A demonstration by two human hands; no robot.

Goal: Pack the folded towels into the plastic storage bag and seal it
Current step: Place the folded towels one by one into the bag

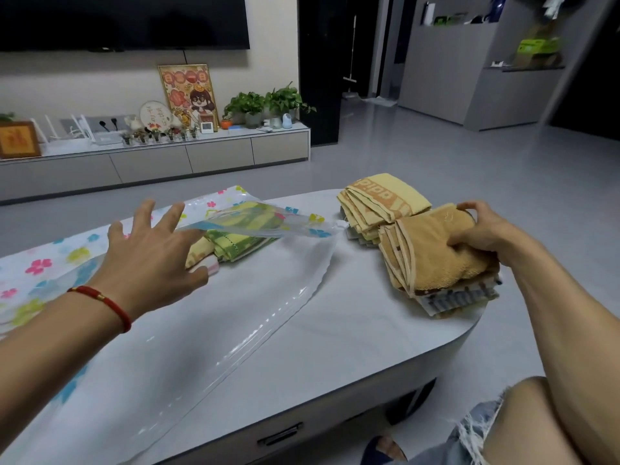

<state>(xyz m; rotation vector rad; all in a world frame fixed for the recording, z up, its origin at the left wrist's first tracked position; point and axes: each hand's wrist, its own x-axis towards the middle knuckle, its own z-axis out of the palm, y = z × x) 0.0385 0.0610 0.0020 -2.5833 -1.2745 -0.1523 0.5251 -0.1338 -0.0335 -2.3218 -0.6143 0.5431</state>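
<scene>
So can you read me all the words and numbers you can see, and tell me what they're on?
Yellow towel: big orange woven letters, partly folded under, not fully readable; perhaps "adid".
Round embroidery hoop: stitched words, too small to read.
Framed cartoon picture: characters along the top, too blurred to read.
Green box on the shelf: print unreadable.

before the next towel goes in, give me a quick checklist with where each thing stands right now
1. Brown towel held: ok, the right hand has its grip on it atop the near stack.
2. Bag mouth open: ok, the upper flap of the plastic storage bag is raised off the table.
3. Flap held up: cannot tell, the left hand is spread open beside it, contact unclear.
4. Room inside: ok, only the green towel and a yellow one beside it show inside.
5. Towels left over: not ok, the yellow stack and the near stack remain outside.
6. Seal: not ok, still open.
</scene>
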